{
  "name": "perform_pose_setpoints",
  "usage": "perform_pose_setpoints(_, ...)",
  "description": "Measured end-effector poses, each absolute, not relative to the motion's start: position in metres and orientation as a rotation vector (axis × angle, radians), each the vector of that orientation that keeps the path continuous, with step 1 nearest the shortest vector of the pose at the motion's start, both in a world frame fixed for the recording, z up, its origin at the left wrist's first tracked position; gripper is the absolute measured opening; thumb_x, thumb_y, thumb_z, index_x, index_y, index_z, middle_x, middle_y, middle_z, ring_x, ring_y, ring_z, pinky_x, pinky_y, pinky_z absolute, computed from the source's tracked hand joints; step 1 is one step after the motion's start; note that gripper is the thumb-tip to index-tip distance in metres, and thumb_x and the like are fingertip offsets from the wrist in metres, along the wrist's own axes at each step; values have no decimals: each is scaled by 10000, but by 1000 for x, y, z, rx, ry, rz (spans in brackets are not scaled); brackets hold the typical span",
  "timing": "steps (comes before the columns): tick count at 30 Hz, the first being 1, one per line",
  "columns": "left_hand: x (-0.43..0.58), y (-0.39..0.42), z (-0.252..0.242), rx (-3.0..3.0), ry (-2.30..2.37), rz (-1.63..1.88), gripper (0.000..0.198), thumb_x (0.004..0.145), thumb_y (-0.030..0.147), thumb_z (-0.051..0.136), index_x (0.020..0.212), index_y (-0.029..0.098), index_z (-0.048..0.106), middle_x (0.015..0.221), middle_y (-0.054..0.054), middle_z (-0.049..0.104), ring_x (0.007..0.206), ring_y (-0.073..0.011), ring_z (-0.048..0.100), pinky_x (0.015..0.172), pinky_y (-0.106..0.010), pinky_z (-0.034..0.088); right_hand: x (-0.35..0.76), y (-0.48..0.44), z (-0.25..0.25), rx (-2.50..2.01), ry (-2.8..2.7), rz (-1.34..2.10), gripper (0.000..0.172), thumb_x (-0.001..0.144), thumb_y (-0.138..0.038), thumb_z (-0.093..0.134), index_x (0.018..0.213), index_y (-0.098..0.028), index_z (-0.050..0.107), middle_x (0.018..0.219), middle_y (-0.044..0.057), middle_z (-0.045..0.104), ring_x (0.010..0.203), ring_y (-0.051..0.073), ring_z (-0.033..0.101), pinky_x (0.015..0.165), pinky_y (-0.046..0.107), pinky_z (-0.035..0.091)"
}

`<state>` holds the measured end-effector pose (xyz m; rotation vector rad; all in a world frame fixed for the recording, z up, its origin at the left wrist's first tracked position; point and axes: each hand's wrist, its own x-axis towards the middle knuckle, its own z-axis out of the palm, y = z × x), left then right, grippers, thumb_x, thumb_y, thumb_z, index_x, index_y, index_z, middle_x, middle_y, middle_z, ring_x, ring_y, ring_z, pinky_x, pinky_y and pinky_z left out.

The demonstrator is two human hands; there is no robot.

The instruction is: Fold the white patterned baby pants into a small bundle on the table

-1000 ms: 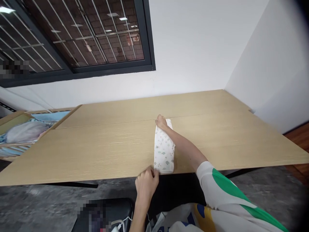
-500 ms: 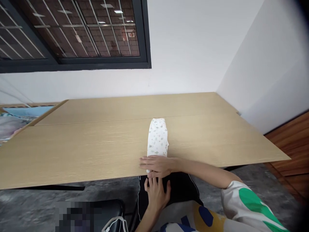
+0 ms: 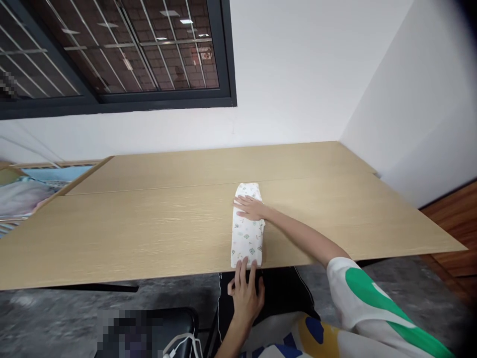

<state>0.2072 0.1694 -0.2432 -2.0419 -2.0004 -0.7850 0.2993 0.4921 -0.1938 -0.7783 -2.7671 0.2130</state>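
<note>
A white folded cloth item with a small printed pattern (image 3: 246,236) lies lengthwise on the light wood table (image 3: 156,223), its near end at the front edge. It looks like a folded baby garment, though its exact kind does not show. My right hand (image 3: 250,206) rests flat on the upper part of the cloth, fingers spread and pointing left. At the near end, my left hand (image 3: 246,291) touches the cloth with its fingertips, fingers apart and palm down.
Beyond the table stand a white wall (image 3: 290,74) and a dark-framed barred window (image 3: 156,97). Left of the table is a heap of pale cloth (image 3: 22,196). A black chair (image 3: 171,323) with a white cable (image 3: 186,338) sits below the table's front edge.
My right hand has moved away from me, from the cloth's near end to its upper part, uncovering the lower half. My left hand stays at the near edge.
</note>
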Motion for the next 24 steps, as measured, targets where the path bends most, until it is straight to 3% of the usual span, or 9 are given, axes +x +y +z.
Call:
perform_pose_setpoints(6,205,169,-239,-2058,-1988,-778,516,925,258,645,1439,273,612,1519,-131,569,1395,-347,529,931,-450,470,297,544,-189,-1017,-2702,319,610,1059,-503,417,1596,-213,431,1678,105,312,1581,282,232,1295,513,163)
perform_pose_setpoints(15,222,176,-220,-2146,-1966,-775,551,933,276,632,1479,283,569,1515,-119,569,1372,-337,534,914,-435,470,308,558,-180,-899,-2728,313,621,1045,-488,411,1590,-190,426,1681,89,316,1582,257,236,1293,458,173)
perform_pose_setpoints(18,219,180,-214,-2160,-1967,-813,493,955,263,598,1448,279,593,1467,-107,611,1336,-309,564,913,-422,459,309,551,-169,-861,-2727,256,600,1037,-425,442,1582,-174,434,1669,105,339,1572,257,269,1295,455,177)
perform_pose_setpoints(24,185,195,-205,-2107,-1938,-987,333,977,244,566,1290,241,678,1314,-115,703,1257,-282,625,947,-415,416,322,481,-156,-813,-2621,121,605,1020,-302,450,1589,-103,396,1693,166,274,1592,300,195,1292,514,193)
